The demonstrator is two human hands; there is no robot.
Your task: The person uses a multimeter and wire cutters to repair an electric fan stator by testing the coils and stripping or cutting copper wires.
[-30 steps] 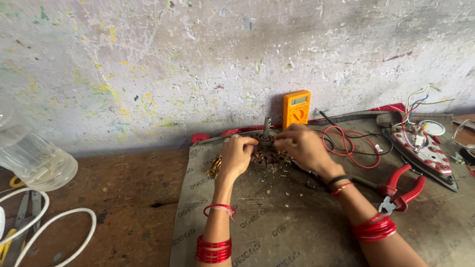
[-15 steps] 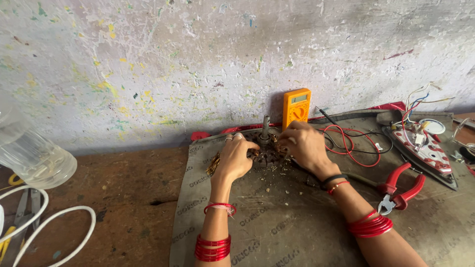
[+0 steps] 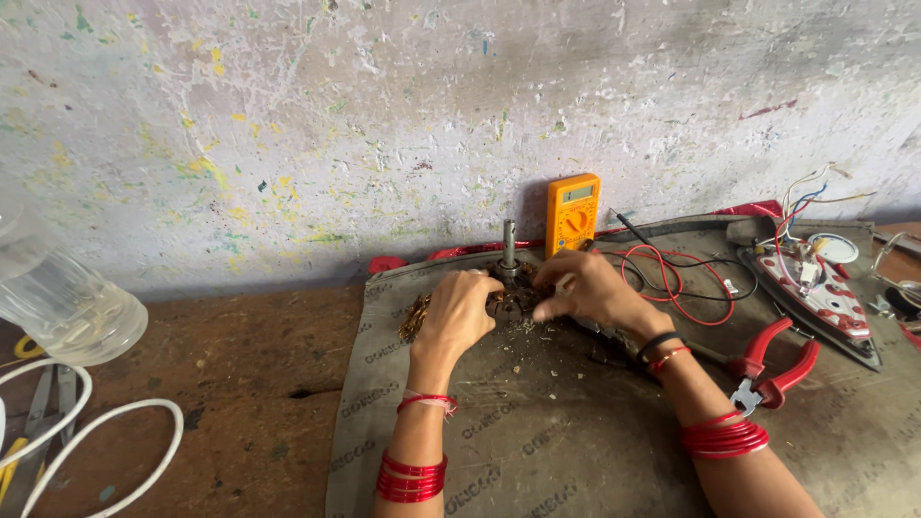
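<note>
Centrally, on the grey printed mat point(image 3: 576, 451) spread over the brown worktop point(image 3: 240, 384): one small dark motor armature with an upright steel shaft point(image 3: 507, 251) and loose copper winding wire point(image 3: 415, 315) spilling to its left.

Left hand point(image 3: 459, 312): cupped over the armature's left side, fingers curled round it; how firmly it grips cannot be told.

Right hand point(image 3: 585, 286): fingers bent and pinched together at the armature's right side, apparently on a strand or small part that is hidden from view.

Handling note: the armature looks dense and rigid, probably heavy for its bulk; the shaft or the core would likely offer the surest hold. The copper wire looks thin, springy and easily kinked or snapped, and its cut ends could prick.

Far, against the speckled wall point(image 3: 384, 115): an orange handheld multimeter point(image 3: 572, 212), standing upright, with red and black leads point(image 3: 672, 278) looped to its right.

Right: red-handled pliers point(image 3: 772, 369) on the mat; an opened clothes iron base with exposed coloured wires point(image 3: 815, 288).

Left: a clear plastic jar point(image 3: 67, 312), a white cable point(image 3: 106, 432), scissors point(image 3: 43, 408).
</note>
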